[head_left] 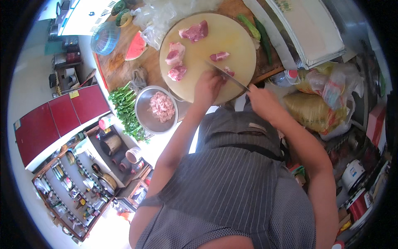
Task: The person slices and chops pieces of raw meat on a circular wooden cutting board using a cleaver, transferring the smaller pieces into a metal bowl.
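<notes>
My right hand (262, 101) grips the handle of a kitchen knife (231, 77), whose blade slants across a round, pale cutting board (205, 90). My left hand (210, 87) is beside the blade, its bent fingertips on a small piece of raw meat, mostly hidden by the fingers and knife. Just past the blade lies a meat bit (229, 71). Farther up the board is a small strip of meat (219, 56). A larger red chunk (195, 31) sits near the far rim, and fatty pieces (176, 57) lie along the left side.
Left of the board stands a steel bowl (141, 113) with cut meat (161, 106), beside leafy greens (122, 102). A watermelon slice (136, 46), plastic bags (155, 18) and a blue basket (105, 38) lie beyond. Right are green vegetables (264, 40) and a foil-edged box (314, 29).
</notes>
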Action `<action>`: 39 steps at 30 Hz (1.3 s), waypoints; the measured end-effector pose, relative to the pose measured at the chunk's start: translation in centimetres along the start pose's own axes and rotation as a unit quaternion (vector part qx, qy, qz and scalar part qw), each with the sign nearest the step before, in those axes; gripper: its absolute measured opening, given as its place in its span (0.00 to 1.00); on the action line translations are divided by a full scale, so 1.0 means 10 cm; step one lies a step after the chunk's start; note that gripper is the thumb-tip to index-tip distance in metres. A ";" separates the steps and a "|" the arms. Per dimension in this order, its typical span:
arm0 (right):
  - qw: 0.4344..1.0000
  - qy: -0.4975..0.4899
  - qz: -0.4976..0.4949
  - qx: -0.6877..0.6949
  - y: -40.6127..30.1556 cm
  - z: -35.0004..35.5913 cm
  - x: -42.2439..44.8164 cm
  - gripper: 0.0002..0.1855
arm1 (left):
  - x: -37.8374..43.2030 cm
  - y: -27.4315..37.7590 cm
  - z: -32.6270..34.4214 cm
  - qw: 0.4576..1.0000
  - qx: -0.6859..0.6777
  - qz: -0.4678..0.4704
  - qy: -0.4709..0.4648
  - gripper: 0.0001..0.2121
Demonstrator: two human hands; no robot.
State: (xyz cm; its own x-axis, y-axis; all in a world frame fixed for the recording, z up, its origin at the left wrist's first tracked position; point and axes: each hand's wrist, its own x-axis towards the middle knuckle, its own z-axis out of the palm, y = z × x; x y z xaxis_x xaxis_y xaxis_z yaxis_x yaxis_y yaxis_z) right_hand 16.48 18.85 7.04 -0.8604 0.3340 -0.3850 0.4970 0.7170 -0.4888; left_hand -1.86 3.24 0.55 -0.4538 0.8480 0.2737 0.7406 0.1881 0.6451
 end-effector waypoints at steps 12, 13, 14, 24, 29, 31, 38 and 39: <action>0.999 0.045 -0.023 -0.019 -0.03 -0.24 -0.43 0.08 | -0.04 -0.02 -0.10 0.999 -0.031 0.011 0.007 0.08; 0.999 0.039 -0.027 -0.021 -0.06 -0.21 -0.42 0.07 | -0.04 -0.03 -0.10 0.999 -0.031 0.009 0.006 0.08; 0.999 0.038 -0.027 -0.021 -0.08 -0.17 -0.39 0.07 | -0.04 -0.05 -0.09 0.999 -0.035 0.009 -0.007 0.08; 1.000 0.016 -0.015 -0.011 -0.09 0.13 0.10 0.07 | -0.09 -0.06 -0.02 1.000 0.001 -0.009 0.001 0.07; 0.997 -0.033 0.038 -0.052 0.27 -0.03 -0.40 0.08 | -0.09 0.00 -0.05 1.000 -0.006 0.000 0.013 0.08; 0.998 0.018 -0.001 -0.060 0.26 -0.12 -0.43 0.10 | -0.08 0.05 -0.08 1.000 -0.010 0.002 0.013 0.09; 0.998 0.035 -0.013 -0.040 -0.04 -0.20 -0.45 0.09 | -0.10 -0.03 -0.11 0.999 -0.022 0.026 0.002 0.09; 0.999 0.028 -0.007 -0.028 -0.03 -0.13 -0.45 0.08 | -0.10 -0.04 -0.11 0.999 -0.030 0.016 -0.011 0.08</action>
State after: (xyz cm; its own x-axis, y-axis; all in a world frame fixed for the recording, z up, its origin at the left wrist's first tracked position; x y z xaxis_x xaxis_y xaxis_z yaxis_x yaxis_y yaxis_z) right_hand 20.02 17.94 9.95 -0.8731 0.3560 -0.3330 0.4788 0.7546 -0.4487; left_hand -2.25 1.81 0.85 -0.4181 0.8643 0.2796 0.7235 0.1307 0.6779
